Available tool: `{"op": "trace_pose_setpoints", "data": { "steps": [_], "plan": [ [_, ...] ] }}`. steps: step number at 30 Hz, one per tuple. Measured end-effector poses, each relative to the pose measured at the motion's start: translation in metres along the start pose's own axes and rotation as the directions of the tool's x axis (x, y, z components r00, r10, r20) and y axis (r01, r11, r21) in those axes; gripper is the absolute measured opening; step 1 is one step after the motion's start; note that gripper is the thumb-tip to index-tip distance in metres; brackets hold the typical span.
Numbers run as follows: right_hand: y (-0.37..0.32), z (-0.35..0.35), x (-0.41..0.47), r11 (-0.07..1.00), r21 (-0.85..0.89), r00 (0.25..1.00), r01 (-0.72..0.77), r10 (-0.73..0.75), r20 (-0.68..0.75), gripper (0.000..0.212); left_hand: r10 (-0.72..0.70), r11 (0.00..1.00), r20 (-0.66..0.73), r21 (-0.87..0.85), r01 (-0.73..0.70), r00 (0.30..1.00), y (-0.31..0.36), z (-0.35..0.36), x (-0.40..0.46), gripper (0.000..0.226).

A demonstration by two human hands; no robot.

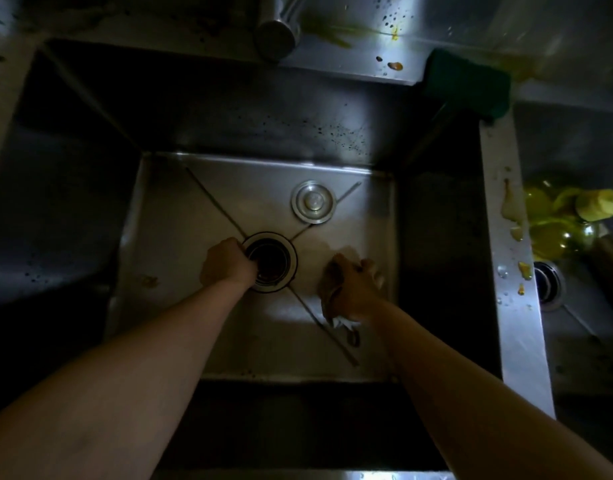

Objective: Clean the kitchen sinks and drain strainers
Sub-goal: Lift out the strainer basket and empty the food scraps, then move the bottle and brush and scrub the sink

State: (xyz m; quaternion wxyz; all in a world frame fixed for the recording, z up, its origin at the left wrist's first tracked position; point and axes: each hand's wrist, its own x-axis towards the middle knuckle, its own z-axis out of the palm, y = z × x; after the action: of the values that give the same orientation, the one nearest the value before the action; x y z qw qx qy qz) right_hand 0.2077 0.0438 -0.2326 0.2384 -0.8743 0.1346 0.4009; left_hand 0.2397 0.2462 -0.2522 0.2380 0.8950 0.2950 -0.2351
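A dim, deep stainless-steel sink basin [90,220] fills the view. The left hand [225,263] curls its fingers over the rim of the round metal drain strainer [271,261] at the basin's centre. Just beside it, the right hand [350,289] grips a crumpled white cloth [343,322] against the basin floor.

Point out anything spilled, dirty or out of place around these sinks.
Yellow-orange smears and drips soil the divider between the basins and the back ledge. Dark specks dot the left sink's rear wall. The drain stopper lies loose on the sink floor, out of the drain.

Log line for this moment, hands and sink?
left hand: grips drain rim | right hand: holds cloth on sink floor | stopper: out
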Motion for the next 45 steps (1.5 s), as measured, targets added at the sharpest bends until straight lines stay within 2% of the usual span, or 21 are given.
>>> {"op": "trace_pose_setpoints", "data": {
  "steps": [4,6,9,11,14,17,21,24,27,32,36,41,45],
  "plan": [
    [-0.002,0.007,0.000,0.997,-0.072,0.999,-0.036,0.037,0.018,0.094,0.021,1.000,0.018,0.003,-0.022,1.000,-0.001,0.001,-0.004,0.024],
    [-0.007,0.013,0.004,0.994,-0.108,0.999,-0.026,0.022,-0.035,0.081,0.023,1.000,0.023,-0.001,-0.023,0.999,-0.004,0.000,-0.006,0.024],
    [-0.017,0.012,0.002,0.984,0.103,0.971,-0.148,0.164,-0.172,0.059,0.042,0.999,0.032,-0.006,-0.042,0.999,-0.007,-0.003,-0.010,0.024],
    [-0.021,0.005,-0.001,0.996,0.023,0.971,-0.082,0.085,-0.222,0.047,0.069,0.997,0.047,-0.033,-0.067,0.997,-0.008,-0.009,-0.014,0.024],
    [-0.029,-0.009,-0.017,0.997,0.080,0.973,-0.018,0.036,-0.229,0.023,0.127,0.987,0.068,-0.106,-0.119,0.990,-0.009,-0.021,-0.023,0.024],
    [-0.044,-0.020,-0.036,0.965,0.255,0.958,0.060,0.016,-0.287,0.029,0.173,0.971,0.074,-0.180,-0.158,0.982,-0.009,-0.043,-0.034,0.017],
    [-0.073,-0.041,-0.073,0.920,0.355,0.944,0.168,-0.047,-0.327,0.033,0.252,0.920,0.176,-0.348,-0.179,0.952,-0.003,-0.083,-0.052,0.017],
    [-0.094,-0.052,-0.099,0.809,0.515,0.939,0.282,-0.122,-0.323,0.028,0.322,0.857,0.283,-0.494,-0.151,0.903,0.006,-0.114,-0.068,0.027],
    [-0.116,-0.059,-0.126,0.765,0.547,0.932,0.339,-0.193,-0.308,0.022,0.364,0.814,0.324,-0.567,-0.130,0.873,0.009,-0.146,-0.086,0.020],
    [-0.133,-0.063,-0.147,0.697,0.616,0.929,0.368,-0.253,-0.269,0.028,0.375,0.762,0.362,-0.645,-0.061,0.854,0.012,-0.170,-0.102,0.018],
    [-0.133,-0.066,-0.160,0.640,0.689,0.937,0.341,-0.292,-0.193,0.026,0.385,0.789,0.348,-0.604,-0.109,0.855,0.010,-0.181,-0.110,0.017],
    [-0.128,-0.072,-0.160,0.637,0.700,0.945,0.324,-0.175,-0.277,0.028,0.361,0.816,0.338,-0.565,-0.118,0.869,0.013,-0.183,-0.114,0.018],
    [-0.124,-0.077,-0.156,0.595,0.736,0.945,0.323,-0.166,-0.280,0.023,0.363,0.854,0.344,-0.495,-0.161,0.866,0.016,-0.184,-0.119,0.019]
  ]
}}
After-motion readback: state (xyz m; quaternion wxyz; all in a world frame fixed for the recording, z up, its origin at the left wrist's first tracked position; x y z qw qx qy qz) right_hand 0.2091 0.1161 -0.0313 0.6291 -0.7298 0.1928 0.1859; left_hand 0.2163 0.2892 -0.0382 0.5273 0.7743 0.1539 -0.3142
